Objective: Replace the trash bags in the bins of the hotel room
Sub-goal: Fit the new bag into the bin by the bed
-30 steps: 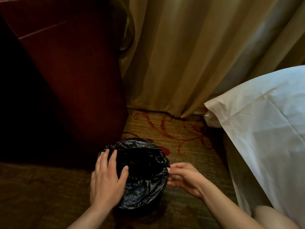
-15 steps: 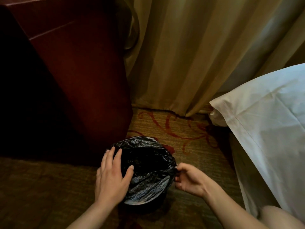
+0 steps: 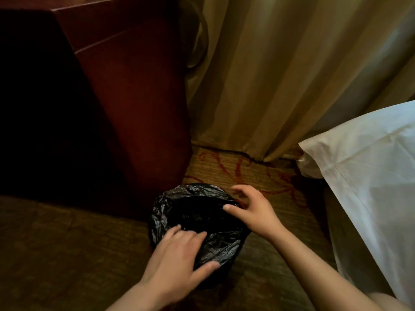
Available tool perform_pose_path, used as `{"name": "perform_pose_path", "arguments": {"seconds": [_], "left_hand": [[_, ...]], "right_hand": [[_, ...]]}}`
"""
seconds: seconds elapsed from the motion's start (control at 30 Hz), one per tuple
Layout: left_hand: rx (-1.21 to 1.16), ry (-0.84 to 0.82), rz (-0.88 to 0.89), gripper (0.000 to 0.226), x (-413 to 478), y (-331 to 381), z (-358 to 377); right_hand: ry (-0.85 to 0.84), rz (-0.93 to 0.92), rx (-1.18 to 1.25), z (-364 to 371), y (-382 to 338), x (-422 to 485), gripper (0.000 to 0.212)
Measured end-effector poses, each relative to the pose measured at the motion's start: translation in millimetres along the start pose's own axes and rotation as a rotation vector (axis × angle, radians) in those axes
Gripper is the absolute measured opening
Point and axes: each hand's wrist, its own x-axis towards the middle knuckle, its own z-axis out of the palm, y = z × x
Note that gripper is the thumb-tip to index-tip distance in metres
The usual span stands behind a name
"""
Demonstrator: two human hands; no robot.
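Observation:
A small round bin stands on the carpet, lined with a crinkled black trash bag (image 3: 190,212) that is folded over its rim and hides the bin itself. My left hand (image 3: 177,259) lies spread over the bag at the near rim, fingers apart and pressing the plastic. At the far right rim my right hand (image 3: 251,209) has its thumb on the bag's edge while its fingers are curled loosely above. The bag's inside is dark, and I cannot tell what it holds.
A dark red wooden cabinet (image 3: 134,97) rises just left of the bin. Beige curtains (image 3: 280,75) hang behind it down to the patterned carpet (image 3: 258,171). A white pillow (image 3: 370,176) on the bed edge juts in from the right.
My left hand slid from the bin's left side to its near rim. My right hand moved from the right side up to the far right rim. The view has shifted closer.

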Motion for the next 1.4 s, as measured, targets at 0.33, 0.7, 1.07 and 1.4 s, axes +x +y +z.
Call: {"name": "perform_pose_path", "arguments": {"seconds": [0.33,0.7,1.07,1.4], "left_hand": [[0.223,-0.103,0.285,0.016,-24,5,20],[0.199,-0.092,-0.02,0.057,-31,-8,2],[0.181,0.018,-0.106,0.067,-25,-21,2],[0.131,-0.053,-0.324,0.085,-10,-48,7]], "right_hand": [[-0.228,0.022,-0.452,38,-18,88,0.049],[-0.183,-0.499,-0.546,2,-17,-8,0.07],[-0.215,-0.312,-0.474,4,5,-37,0.077],[-0.264,-0.226,-0.547,17,5,-35,0.083]]}}
